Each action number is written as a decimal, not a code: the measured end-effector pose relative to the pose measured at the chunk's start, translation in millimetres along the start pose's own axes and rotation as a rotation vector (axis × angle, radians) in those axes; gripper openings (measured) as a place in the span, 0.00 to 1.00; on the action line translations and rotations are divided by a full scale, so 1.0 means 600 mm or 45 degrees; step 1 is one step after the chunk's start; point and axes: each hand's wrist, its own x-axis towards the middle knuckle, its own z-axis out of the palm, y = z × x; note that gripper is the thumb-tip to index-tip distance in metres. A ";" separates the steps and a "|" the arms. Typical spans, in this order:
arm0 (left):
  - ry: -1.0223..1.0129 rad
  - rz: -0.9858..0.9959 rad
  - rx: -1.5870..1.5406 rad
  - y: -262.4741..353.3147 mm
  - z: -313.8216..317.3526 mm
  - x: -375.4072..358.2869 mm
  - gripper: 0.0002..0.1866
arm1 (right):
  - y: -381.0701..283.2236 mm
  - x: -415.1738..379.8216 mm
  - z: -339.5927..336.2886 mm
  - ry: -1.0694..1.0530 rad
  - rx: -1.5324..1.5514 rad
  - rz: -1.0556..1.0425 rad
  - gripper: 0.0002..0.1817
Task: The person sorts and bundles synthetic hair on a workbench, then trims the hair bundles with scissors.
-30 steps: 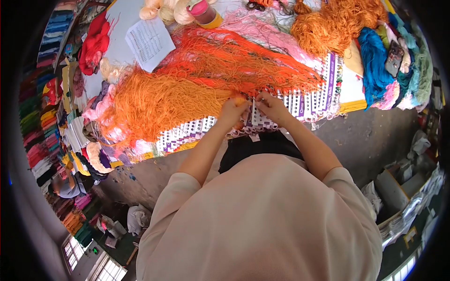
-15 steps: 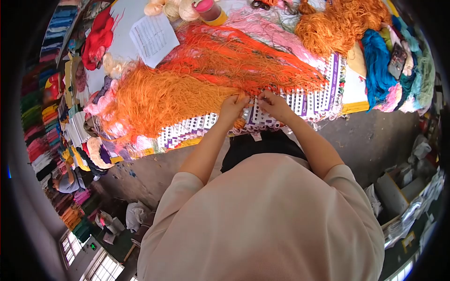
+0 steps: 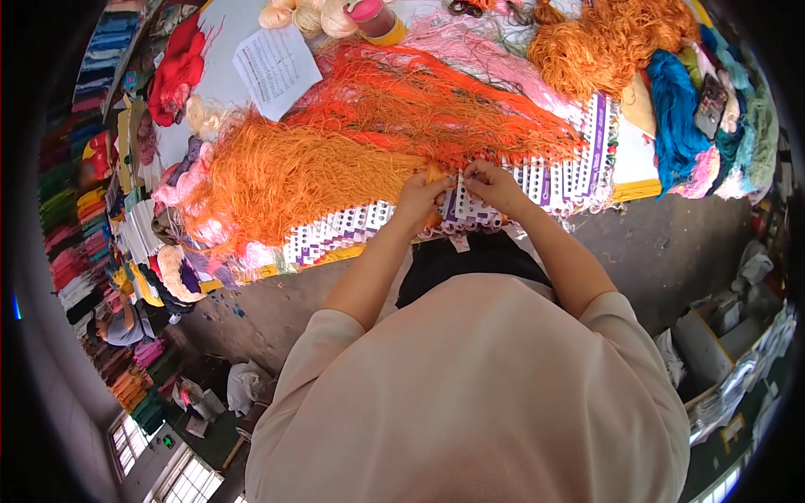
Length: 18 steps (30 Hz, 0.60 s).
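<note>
My left hand (image 3: pixel 421 199) is closed at the narrow end of a spread bundle of orange thread (image 3: pixel 310 172), strands pinched in its fingers. Close beside it, my right hand (image 3: pixel 493 188) is closed too, thumb and fingertips together over the punched cards; what they hold is too small to make out. White and purple thread cards (image 3: pixel 545 186) with rows of holes lie in a row along the table's front edge, below both hands. Red-orange thread (image 3: pixel 436 105) fans out behind the hands.
A printed sheet (image 3: pixel 275 71) and a pink-and-yellow spool (image 3: pixel 375 21) lie at the back. Red thread (image 3: pixel 178 67) is at the left; amber thread (image 3: pixel 608 50) and blue hanks (image 3: pixel 677 117) are at the right. A yellow edge (image 3: pixel 637 192) borders the table. At far left, a person (image 3: pixel 126 325) is by shelves.
My two hands have shifted slightly, staying close together at the thread end. The small orange tuft under my left hand shows less now. The thread piles and cards look the same.
</note>
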 end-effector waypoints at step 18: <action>0.019 0.352 0.609 -0.030 0.011 0.050 0.07 | 0.000 0.000 0.006 0.075 0.027 -0.030 0.08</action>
